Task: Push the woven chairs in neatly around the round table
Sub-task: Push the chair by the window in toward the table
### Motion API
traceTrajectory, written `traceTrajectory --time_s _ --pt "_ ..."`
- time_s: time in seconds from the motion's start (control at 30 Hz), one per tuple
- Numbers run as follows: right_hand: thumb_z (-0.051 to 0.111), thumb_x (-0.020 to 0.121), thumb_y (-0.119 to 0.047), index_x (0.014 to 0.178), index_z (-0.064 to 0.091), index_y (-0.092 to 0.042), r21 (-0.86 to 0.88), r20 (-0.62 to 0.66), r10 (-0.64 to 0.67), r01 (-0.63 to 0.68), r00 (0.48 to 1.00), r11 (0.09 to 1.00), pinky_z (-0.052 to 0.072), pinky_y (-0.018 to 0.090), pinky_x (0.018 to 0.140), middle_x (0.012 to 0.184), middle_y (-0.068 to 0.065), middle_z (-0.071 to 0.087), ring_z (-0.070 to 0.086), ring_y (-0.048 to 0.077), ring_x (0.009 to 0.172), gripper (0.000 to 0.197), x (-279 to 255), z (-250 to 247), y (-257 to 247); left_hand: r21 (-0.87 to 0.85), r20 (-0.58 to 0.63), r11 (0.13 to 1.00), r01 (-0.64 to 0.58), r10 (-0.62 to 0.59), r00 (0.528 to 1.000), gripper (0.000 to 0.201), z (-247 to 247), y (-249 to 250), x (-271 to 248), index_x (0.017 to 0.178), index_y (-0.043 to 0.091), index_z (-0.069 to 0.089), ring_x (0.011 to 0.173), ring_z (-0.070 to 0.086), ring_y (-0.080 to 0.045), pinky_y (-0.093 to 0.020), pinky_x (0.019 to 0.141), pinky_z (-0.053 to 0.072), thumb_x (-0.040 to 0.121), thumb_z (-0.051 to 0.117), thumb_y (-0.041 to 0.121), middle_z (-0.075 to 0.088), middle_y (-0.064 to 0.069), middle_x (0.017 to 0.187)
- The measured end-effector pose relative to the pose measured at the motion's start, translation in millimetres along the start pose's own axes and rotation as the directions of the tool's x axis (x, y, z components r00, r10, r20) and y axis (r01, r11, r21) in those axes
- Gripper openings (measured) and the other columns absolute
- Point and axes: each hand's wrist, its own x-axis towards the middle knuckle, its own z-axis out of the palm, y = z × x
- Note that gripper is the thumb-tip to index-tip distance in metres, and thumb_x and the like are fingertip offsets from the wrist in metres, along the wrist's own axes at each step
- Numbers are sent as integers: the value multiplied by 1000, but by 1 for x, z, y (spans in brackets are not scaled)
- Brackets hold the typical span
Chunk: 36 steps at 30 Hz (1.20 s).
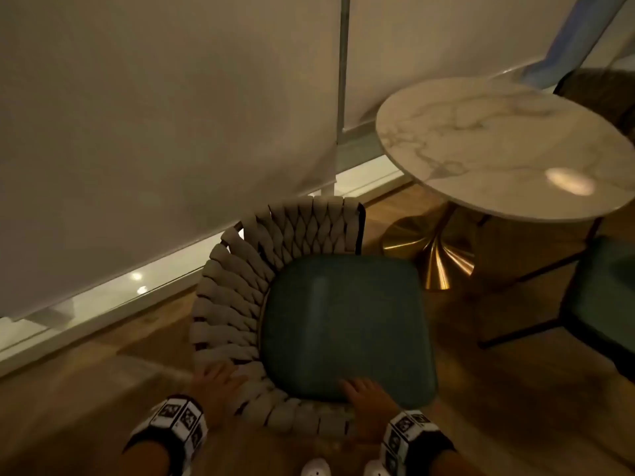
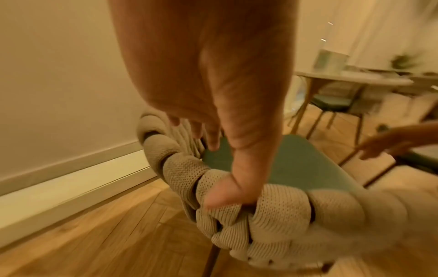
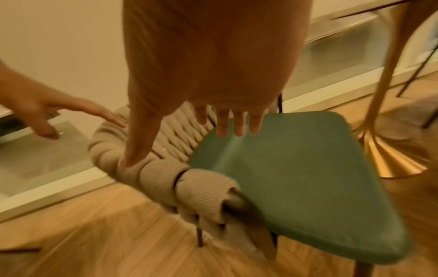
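The chair should be turned to face the table, then slid under squarely. Its woven back is rested on by the left hand and right hand, fingers straight, nothing clenched. Beige weave wraps a teal seat; the marble table stands near, apart.

You're working in dim, warm amber light; the head view is dark and soft, with a bright oval glare on the round table top and two small lamp reflections in the glass strip at the wall's foot; the gold pedestal throws streaked highlights; both wrist views are brighter but motion-smeared, worst on the floor and the far right background; straight lines bow at your frame edges; near skin is out of focus.
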Motion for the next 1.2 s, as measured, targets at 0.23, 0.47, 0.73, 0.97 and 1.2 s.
traceTrajectory --time_s 0.23,0.47,0.73,0.97,1.2 --pt "62 84 -30 144 7 -16 -125 72 -49 58 996 991 26 59 108 148 21 25 30 42 131 83 53 45 -71 122 117 989 -87 73 990 70 25 4 26 146 21 19 142 23 -30 -48 118 15 88 56 34 27 -9 154" --pt "59 81 -19 130 25 -14 -173 17 -174 174 985 969 48 59 81 121 27 52 55 46 99 60 67 51 -56 144 -56 979 -147 156 986 53 44 -4 45 72 32 70 58 69 -14 -31 61 60 25 80 51 72 9 62" --pt "57 87 -28 134 29 -9 -207 -1 -267 261 964 943 48 52 88 127 25 52 54 41 108 58 48 11 -3 113 40 965 -238 235 971 43 15 39 64 128 18 40 116 51 -31 -43 99 39 90 45 38 57 -12 128" --pt "17 85 -29 135 36 -18 -447 25 -207 195 978 873 45 58 93 132 20 53 52 41 116 54 35 -42 84 15 -19 981 -193 194 981 36 -46 106 102 99 27 65 78 67 -13 -24 69 55 67 63 43 74 3 90" --pt "78 67 -30 115 49 -32 -573 -169 96 -177 981 800 45 61 88 115 -2 66 61 25 107 56 48 -101 161 -16 -105 978 -209 207 973 33 -103 162 168 118 7 50 104 60 -31 -42 89 48 92 51 27 63 -15 117"
